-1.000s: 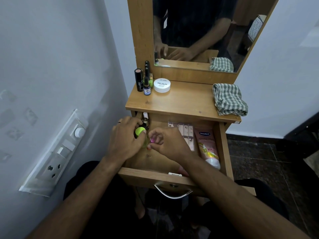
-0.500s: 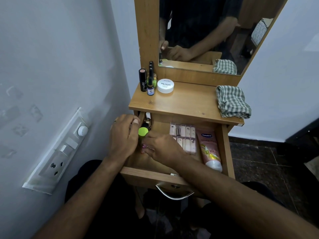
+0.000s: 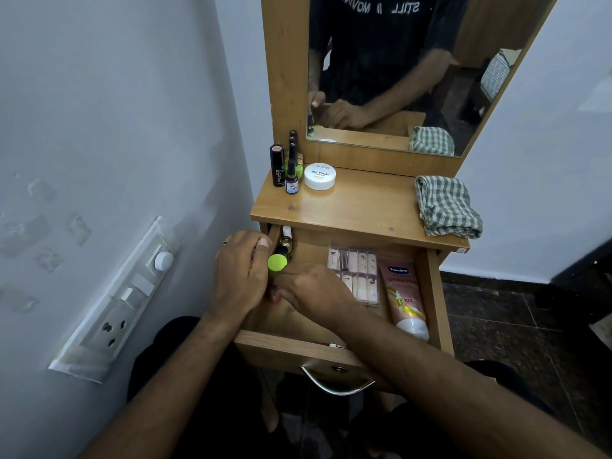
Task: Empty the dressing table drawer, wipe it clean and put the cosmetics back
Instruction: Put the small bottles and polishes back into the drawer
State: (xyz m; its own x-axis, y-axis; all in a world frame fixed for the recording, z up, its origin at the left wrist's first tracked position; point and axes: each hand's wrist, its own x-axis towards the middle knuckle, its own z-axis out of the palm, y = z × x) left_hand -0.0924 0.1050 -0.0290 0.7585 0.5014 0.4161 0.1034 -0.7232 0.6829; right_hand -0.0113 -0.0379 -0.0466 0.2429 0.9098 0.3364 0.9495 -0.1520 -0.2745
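Both hands crowd the drawer's (image 3: pixel 433 293) far left corner. Left hand (image 3: pixel 240 276) grasps the green-capped bottle (image 3: pixel 277 262); right hand (image 3: pixel 314 288) pinches something small, unclear. We risk toppling neighbouring bottles.

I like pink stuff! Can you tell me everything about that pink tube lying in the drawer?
The pink tube is a soft-looking plastic squeeze tube with a blue Vaseline logo near its far end, yellow and green artwork, "10X" printed on it, and a white cap pointing toward the person. It lies flat on the wooden floor of the open drawer, along the right wall, right beside a clear pack of pale sachets. Neither of the hands touches it.
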